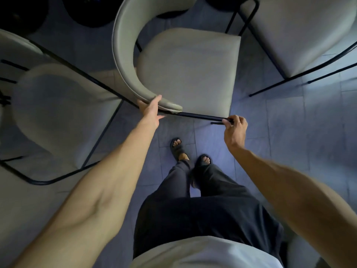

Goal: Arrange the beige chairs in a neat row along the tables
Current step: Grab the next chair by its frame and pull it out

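Note:
A beige chair point(185, 66) with a curved padded backrest and a black metal frame stands in front of me, its seat seen from above. My left hand point(150, 110) holds the near end of the curved backrest, thumb on top and fingers underneath. My right hand point(234, 127) grips the black frame bar at the seat's near right corner. A second beige chair point(58, 113) stands close on the left, its frame touching or crossing the middle chair's. A third beige chair point(301, 33) is at the upper right.
The floor point(289, 132) is bluish-grey tile, with open floor to the right of my feet point(191, 153), which wear dark sandals. Dark round shapes point(90, 12) lie at the top left behind the chairs. No table shows in view.

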